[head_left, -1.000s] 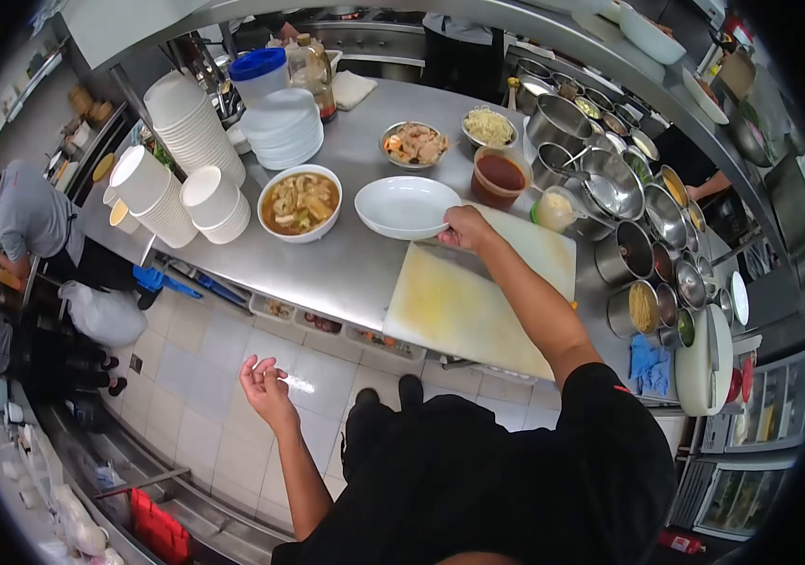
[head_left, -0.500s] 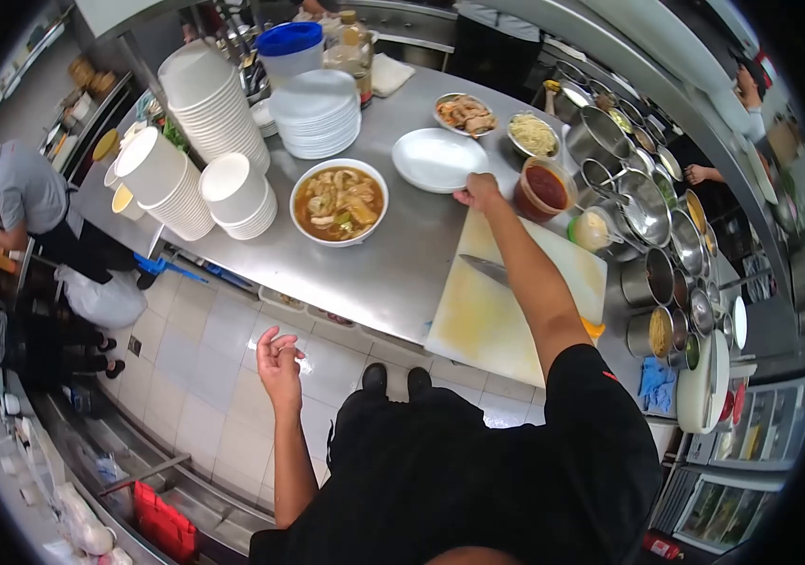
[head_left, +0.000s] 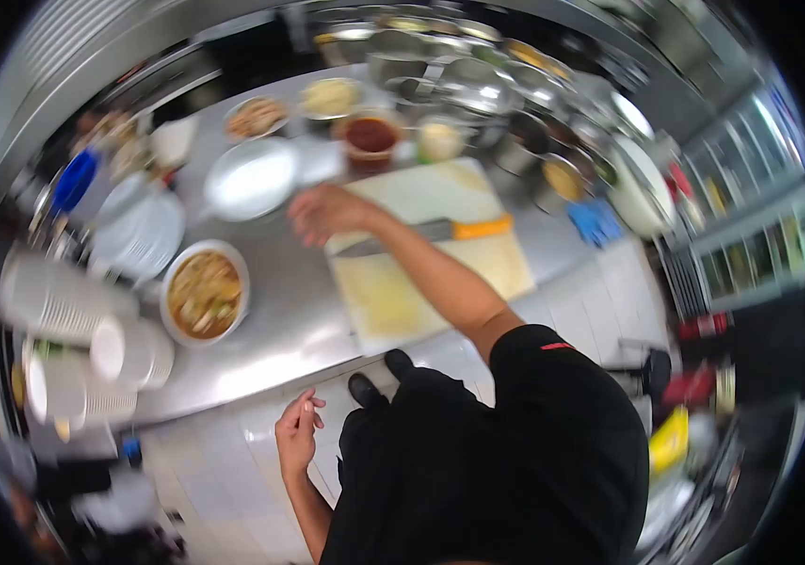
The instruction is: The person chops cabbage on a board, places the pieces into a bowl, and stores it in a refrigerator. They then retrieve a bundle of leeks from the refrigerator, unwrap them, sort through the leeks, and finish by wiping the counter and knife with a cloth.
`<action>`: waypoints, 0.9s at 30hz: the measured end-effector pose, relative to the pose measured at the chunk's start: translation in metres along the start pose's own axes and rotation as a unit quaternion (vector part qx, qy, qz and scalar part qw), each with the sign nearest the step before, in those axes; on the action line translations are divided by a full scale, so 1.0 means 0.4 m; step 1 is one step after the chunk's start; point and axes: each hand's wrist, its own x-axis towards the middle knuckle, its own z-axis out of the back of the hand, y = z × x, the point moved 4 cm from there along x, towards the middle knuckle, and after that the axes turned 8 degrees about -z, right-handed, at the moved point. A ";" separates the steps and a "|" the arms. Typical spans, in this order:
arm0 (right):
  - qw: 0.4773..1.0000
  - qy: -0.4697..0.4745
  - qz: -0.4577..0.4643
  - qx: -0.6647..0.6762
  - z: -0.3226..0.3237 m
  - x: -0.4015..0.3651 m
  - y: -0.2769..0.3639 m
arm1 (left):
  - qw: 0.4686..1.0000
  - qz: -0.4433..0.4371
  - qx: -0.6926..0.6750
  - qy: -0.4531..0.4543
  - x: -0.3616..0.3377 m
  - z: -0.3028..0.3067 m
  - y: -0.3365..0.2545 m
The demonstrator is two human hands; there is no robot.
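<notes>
My right hand, slightly blurred, hovers over the steel counter with nothing visible in it and its fingers apart. Just left of it lies a white oval plate. Under my right forearm, a knife with an orange handle rests on a yellow-stained white cutting board. My left hand is in front of the counter, over the floor, fingers loosely curled and partly spread, holding nothing. A white bowl of soup with pieces in it stands on the counter's left part.
Stacked white containers and plates stand at the left. Behind the board are a tub of red sauce, noodles, a bowl of meat and several metal pots. A blue cloth lies at the counter's right end.
The view has swung to the right. My right hand has let go of the oval plate's edge and moved away from it, its fingers opening. The knife's orange handle now shows more fully.
</notes>
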 end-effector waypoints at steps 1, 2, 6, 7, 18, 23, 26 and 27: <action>0.999 -0.045 0.026 -0.004 -0.014 -0.097 0.013 | 1.000 -0.017 -0.010 0.006 0.015 -0.044 -0.017; 0.995 -0.080 0.050 -0.013 -0.019 -0.177 0.019 | 0.999 -0.033 -0.023 0.003 0.026 -0.077 -0.030; 0.945 -0.323 -0.014 0.035 0.057 -0.523 -0.016 | 0.994 0.039 -0.009 0.100 0.086 -0.178 -0.077; 0.917 -0.395 -0.010 0.051 0.110 -0.587 -0.081 | 0.992 0.031 -0.008 0.119 0.099 -0.200 -0.065; 0.624 -0.709 -0.217 -0.247 0.762 -1.150 -0.511 | 0.907 -0.228 0.012 0.354 0.136 -0.612 -0.122; 0.606 -0.639 -0.367 -0.300 0.961 -1.192 -0.578 | 0.930 -0.094 -0.005 0.355 0.083 -0.830 -0.053; 0.642 -0.633 -0.251 -0.353 1.030 -1.174 -0.673 | 0.953 -0.031 -0.046 0.297 0.047 -0.956 0.006; 0.658 -0.616 -0.244 -0.358 1.023 -1.178 -0.676 | 0.952 -0.008 -0.024 0.306 0.045 -0.997 0.012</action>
